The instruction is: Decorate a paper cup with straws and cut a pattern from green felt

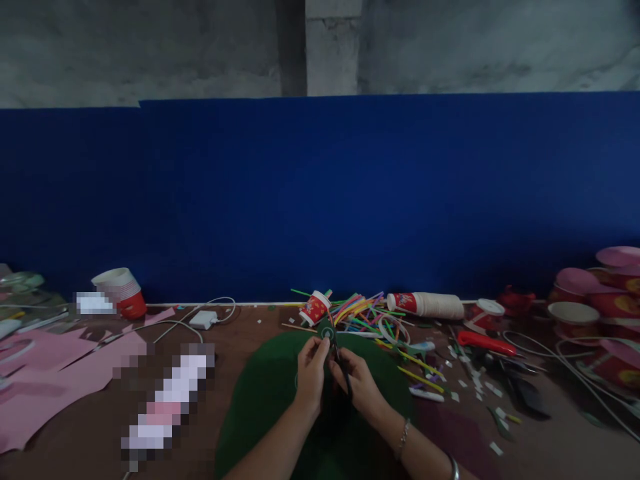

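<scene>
My left hand [312, 375] pinches a small dark green piece [325, 328] that has a pale ring drawn on it. My right hand [364, 385] is wrapped round dark-handled scissors [349, 387], whose blades point away from me at the piece's right edge. I cannot tell whether the blades have closed on it. Beneath both hands spreads a large, rounded dark green sheet [265, 380]. Just beyond them a red paper cup [315, 308] lies tilted beside a heap of colourful pipe cleaners [355, 312].
A stack of paper cups [435, 305] lies at the back. To the right are a red-handled tool [486, 343], paper scraps and red paper bowls [573, 313]. Pink sheets [75, 387], a charger [203, 320] with cable and more cups [131, 300] are left. A blue partition [320, 200] stands behind.
</scene>
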`<act>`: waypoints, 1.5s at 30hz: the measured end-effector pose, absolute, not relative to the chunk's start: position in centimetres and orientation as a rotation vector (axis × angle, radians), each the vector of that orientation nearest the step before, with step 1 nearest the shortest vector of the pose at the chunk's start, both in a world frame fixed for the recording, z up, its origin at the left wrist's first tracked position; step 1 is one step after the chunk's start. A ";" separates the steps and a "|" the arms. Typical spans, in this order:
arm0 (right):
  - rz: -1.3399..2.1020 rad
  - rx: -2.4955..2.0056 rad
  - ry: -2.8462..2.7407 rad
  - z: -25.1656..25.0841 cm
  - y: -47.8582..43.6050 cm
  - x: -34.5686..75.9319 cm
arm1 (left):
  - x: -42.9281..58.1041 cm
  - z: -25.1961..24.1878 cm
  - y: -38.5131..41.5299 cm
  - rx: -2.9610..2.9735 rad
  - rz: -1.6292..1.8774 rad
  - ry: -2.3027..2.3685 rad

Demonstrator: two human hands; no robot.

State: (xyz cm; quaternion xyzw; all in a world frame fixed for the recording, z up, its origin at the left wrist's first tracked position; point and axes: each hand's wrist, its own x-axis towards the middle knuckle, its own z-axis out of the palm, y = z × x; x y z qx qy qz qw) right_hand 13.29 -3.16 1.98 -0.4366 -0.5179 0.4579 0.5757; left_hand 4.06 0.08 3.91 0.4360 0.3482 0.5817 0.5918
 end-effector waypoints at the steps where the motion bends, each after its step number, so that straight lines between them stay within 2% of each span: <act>1: 1.075 -1.029 -1.209 2.1 -3.2 13.3 | 4.1 3.9 0.1 1.013 1.348 0.810; 45: 1.138 -1.063 -1.227 2.7 -3.4 13.2 | 3.5 3.8 1.0 1.098 1.483 0.851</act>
